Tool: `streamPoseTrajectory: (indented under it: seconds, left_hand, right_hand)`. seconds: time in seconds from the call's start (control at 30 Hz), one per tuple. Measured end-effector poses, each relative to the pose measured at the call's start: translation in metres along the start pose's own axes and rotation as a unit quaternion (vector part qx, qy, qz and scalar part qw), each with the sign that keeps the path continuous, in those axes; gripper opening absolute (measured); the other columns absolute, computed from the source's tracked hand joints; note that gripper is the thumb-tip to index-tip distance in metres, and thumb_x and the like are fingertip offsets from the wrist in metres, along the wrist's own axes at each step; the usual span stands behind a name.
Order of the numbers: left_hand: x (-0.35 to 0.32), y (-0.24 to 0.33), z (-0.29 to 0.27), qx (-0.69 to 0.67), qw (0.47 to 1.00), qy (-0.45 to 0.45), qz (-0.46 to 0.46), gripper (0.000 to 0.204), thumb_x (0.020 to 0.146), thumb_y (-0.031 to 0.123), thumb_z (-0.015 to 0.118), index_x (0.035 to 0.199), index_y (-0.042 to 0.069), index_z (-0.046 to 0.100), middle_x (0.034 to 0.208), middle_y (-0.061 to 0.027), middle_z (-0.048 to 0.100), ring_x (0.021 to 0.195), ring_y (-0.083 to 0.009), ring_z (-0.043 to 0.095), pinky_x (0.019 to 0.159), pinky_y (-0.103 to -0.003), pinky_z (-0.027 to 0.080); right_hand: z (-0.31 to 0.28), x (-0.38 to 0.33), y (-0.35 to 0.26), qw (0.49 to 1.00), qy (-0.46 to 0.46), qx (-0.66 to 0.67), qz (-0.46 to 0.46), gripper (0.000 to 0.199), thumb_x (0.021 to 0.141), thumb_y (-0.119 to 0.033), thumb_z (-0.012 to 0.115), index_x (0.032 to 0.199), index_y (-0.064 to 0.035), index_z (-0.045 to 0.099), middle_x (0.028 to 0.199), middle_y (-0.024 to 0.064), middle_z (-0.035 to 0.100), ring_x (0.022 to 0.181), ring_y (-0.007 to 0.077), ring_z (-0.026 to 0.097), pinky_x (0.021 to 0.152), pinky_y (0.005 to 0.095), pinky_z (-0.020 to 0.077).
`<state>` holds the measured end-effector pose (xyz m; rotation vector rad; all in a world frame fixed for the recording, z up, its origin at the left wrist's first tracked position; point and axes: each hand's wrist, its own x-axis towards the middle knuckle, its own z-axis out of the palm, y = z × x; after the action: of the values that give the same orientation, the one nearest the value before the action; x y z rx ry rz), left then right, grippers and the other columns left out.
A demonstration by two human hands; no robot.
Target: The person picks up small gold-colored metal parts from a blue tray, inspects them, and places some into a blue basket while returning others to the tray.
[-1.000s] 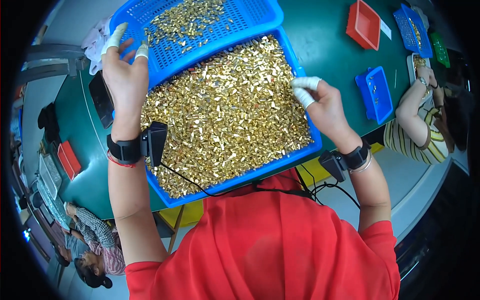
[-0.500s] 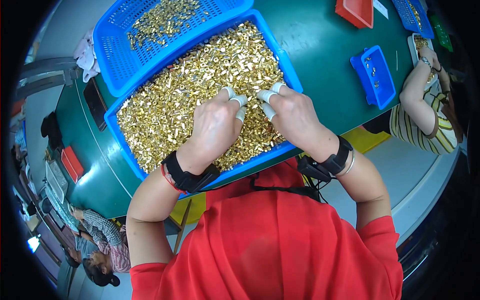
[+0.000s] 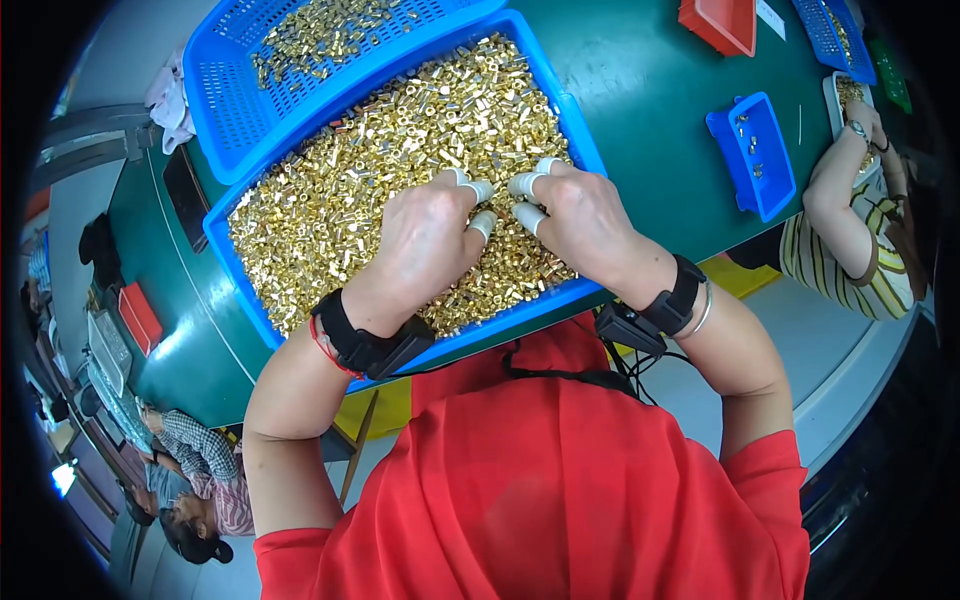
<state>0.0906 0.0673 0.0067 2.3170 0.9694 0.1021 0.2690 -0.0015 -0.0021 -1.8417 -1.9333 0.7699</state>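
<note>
Left hand (image 3: 430,235) and right hand (image 3: 592,220) face off, fingertips nearly meeting over the right side of the blue tray (image 3: 575,120), heaped with gold-coloured pieces (image 3: 400,140) on the green counter (image 3: 640,90). Fingers curl toward thumbs on both; whether either pinches a piece, I cannot tell. Light fingertips look best here, with the wristbands (image 3: 680,295) held off the near rim.

Both hands have come together over the gold-coloured pieces (image 3: 330,220).
The left hand (image 3: 425,235), spread by the blue basket (image 3: 228,115) a second ago, now curls down, leaving the basket beyond its fingers; the right hand (image 3: 590,215) has left the tray's rim (image 3: 583,150), now right of its fingertips.
</note>
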Motion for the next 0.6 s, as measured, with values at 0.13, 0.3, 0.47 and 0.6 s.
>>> streamPoseTrajectory:
  seconds: [0.13,0.3,0.47,0.6]
  left_hand:
    - [0.000,-0.003,0.001,-0.016,1.000,0.002,0.010,0.022,0.077,0.015,0.071,0.097,0.006,0.070,0.074,-0.0151,0.059,0.062,-0.0317,0.060,0.056,-0.041,0.047]
    - [0.002,0.001,0.001,-0.001,1.000,0.004,0.010,0.022,0.077,0.015,0.071,0.096,0.006,0.071,0.073,-0.0147,0.060,0.062,-0.0315,0.060,0.056,-0.042,0.047]
    - [0.006,-0.007,0.006,0.008,0.999,0.006,0.033,0.022,0.076,0.015,0.071,0.096,0.006,0.071,0.071,-0.0144,0.059,0.061,-0.0315,0.060,0.055,-0.042,0.047]
    - [0.012,-0.010,0.004,-0.006,0.999,-0.019,0.027,0.023,0.076,0.015,0.071,0.096,0.005,0.071,0.069,-0.0147,0.059,0.061,-0.0322,0.059,0.055,-0.042,0.047]
  right_hand:
    - [-0.005,0.002,0.000,1.000,-0.027,-0.004,-0.003,0.018,0.075,-0.010,0.071,0.091,-0.0022,0.067,0.079,0.0163,0.061,0.071,0.0338,0.062,0.063,0.0430,0.0501]
    - [0.002,-0.006,0.001,1.000,0.005,-0.001,0.002,0.019,0.075,-0.009,0.071,0.092,-0.0014,0.067,0.078,0.0181,0.061,0.069,0.0351,0.061,0.063,0.0435,0.0496]
    - [0.004,0.004,0.003,1.000,0.011,0.025,0.009,0.022,0.073,-0.007,0.072,0.093,-0.0004,0.066,0.077,0.0190,0.061,0.068,0.0365,0.061,0.062,0.0439,0.0491]
    - [0.003,0.004,0.006,0.999,0.002,0.046,0.013,0.022,0.073,-0.006,0.071,0.093,-0.0006,0.066,0.076,0.0186,0.061,0.066,0.0360,0.060,0.061,0.0433,0.0487]
